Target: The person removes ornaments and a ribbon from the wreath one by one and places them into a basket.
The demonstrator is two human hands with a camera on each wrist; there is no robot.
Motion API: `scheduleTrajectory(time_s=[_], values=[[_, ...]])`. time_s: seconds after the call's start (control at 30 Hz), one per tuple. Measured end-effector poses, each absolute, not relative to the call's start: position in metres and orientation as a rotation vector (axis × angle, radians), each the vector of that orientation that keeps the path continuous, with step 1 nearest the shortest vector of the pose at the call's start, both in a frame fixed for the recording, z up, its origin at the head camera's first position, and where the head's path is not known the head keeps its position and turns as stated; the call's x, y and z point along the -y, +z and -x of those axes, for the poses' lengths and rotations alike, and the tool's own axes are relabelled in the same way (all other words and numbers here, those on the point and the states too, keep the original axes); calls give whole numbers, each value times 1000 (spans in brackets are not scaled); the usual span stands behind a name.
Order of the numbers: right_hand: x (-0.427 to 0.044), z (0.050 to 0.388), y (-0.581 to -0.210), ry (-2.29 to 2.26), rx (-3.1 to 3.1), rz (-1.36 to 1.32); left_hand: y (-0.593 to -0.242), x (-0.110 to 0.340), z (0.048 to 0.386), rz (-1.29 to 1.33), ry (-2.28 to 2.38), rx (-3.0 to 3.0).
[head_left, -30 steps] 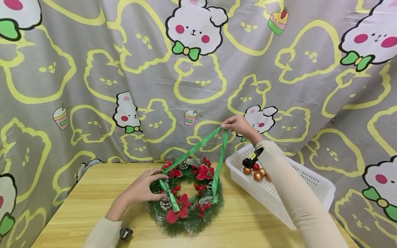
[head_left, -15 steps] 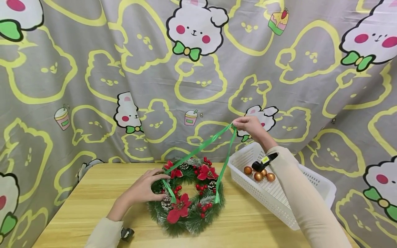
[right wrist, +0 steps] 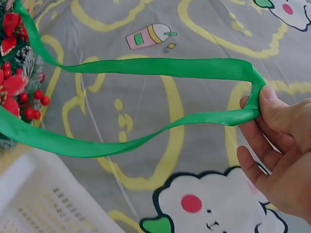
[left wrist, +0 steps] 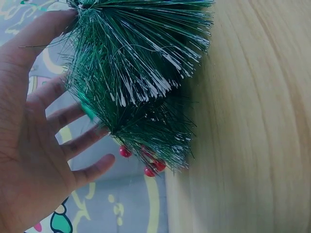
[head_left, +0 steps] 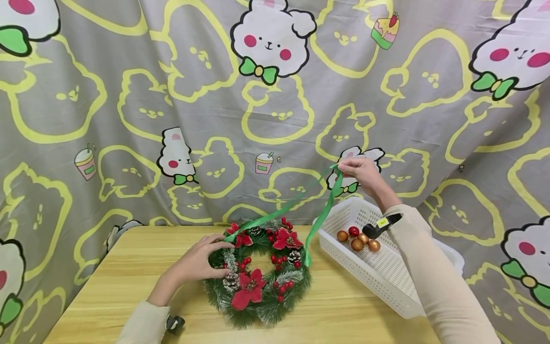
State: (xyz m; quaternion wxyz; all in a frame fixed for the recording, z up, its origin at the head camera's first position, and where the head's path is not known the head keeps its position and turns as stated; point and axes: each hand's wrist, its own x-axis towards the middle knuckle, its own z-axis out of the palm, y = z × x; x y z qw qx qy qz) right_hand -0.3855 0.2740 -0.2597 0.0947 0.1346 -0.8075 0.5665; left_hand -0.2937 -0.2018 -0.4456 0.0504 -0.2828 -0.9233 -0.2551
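A green ribbon (head_left: pixel 329 205) hangs in a fold from my right hand (head_left: pixel 358 173), which pinches it between thumb and fingertips high beside the curtain. In the right wrist view, the pinched ribbon (right wrist: pixel 160 67) makes a long loop. One strand runs down to the wreath's left side near my left fingers; the other's end dangles by the right rim. The Christmas wreath (head_left: pixel 272 313), with red flowers, berries and pinecones, lies on the table. My left hand (head_left: pixel 198 259) rests against its left edge, and in the left wrist view its fingers (left wrist: pixel 73 116) are spread, some tips hidden behind needles.
A white perforated basket (head_left: pixel 365 282) stands right of the wreath, under my right forearm, with several gold balls (head_left: pixel 357 244) and a red ball (head_left: pixel 354 231) inside. The wooden table (head_left: pixel 129 260) meets a patterned grey curtain (head_left: pixel 275 155) at its back edge.
My right hand has moved right and slightly up, drawing the ribbon with it. The short ribbon end over the wreath's left front has slid back out of sight. My left hand stays in place.
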Motion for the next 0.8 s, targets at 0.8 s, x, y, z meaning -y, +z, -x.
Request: scheduleTrajectory(time_s=[0.8], values=[[-393, 343, -280, 1943, 1825, -263, -442, 201, 290, 887, -794, 2802]])
